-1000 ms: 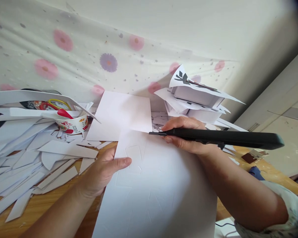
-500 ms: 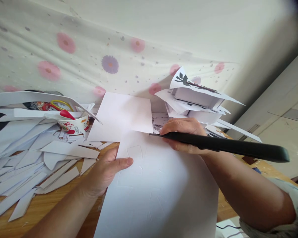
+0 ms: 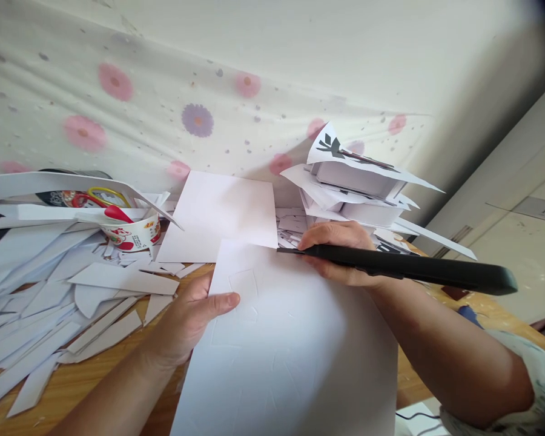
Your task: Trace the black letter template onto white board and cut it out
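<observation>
A large white foam board sheet (image 3: pixel 295 357) with faint cut or pressed outlines fills the lower middle. My left hand (image 3: pixel 195 318) grips its left edge, thumb on top and fingers hidden underneath. In my right hand (image 3: pixel 338 233) is a black-handled utility knife (image 3: pixel 413 269), its handle slanting out to the right. The knife's short dark tip meets the sheet's far edge, right of centre. Just beyond that edge, a smaller white board (image 3: pixel 227 212) leans against the wall.
White offcuts (image 3: pixel 122 278) cover the wooden table (image 3: pixel 109 387) at left. Behind them stand a paper cup (image 3: pixel 134 233) with a red spoon and yellow-handled scissors (image 3: pixel 106 197). White boxes and papers (image 3: pixel 358 181) are stacked at the back right. A flower-print sheet (image 3: pixel 149 121) covers the wall.
The view has shifted slightly. The knife tip has moved a little to the right along the sheet's far edge. My left hand keeps its grip.
</observation>
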`<state>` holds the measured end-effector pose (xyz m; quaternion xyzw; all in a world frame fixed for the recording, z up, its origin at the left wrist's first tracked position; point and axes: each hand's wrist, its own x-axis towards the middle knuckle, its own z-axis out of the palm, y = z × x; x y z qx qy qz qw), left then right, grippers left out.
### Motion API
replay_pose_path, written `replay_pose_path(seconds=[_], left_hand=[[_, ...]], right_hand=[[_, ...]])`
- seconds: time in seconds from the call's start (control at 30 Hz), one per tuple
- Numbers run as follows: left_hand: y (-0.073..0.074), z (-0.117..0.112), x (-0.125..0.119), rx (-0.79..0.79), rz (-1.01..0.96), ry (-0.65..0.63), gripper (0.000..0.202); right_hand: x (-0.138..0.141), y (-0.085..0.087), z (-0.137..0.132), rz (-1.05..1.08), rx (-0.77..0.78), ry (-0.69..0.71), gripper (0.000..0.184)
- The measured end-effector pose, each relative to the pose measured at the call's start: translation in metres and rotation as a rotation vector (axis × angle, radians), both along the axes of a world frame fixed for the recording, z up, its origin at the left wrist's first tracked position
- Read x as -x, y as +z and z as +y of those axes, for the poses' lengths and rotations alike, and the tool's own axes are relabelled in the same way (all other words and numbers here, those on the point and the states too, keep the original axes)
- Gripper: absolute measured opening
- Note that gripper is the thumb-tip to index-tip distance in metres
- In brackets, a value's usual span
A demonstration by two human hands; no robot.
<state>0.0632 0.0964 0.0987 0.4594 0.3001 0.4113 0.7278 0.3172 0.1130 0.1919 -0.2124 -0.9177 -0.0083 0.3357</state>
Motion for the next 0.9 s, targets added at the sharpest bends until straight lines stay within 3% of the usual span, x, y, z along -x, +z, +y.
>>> replay_pose_path(seconds=[0.2,0.57,0.9], left_hand=[[-0.004,0.001,0.001,-0.054,-0.004,0.023,0.039],[0.001,0.0,-0.001,-0.062,0.033,0.04,0.052],[0.0,-0.001,-0.001,-0.026,0.048,0.077,0.05]], right_hand=[[-0.006,-0.003,0.0,0.009,-0.038,0.01,0.01],[-0.012,0.0,0.005,0.01,0.065,0.139,0.007],[-0.02,-0.002,0.004,-0.005,0.05,0.073,0.007]])
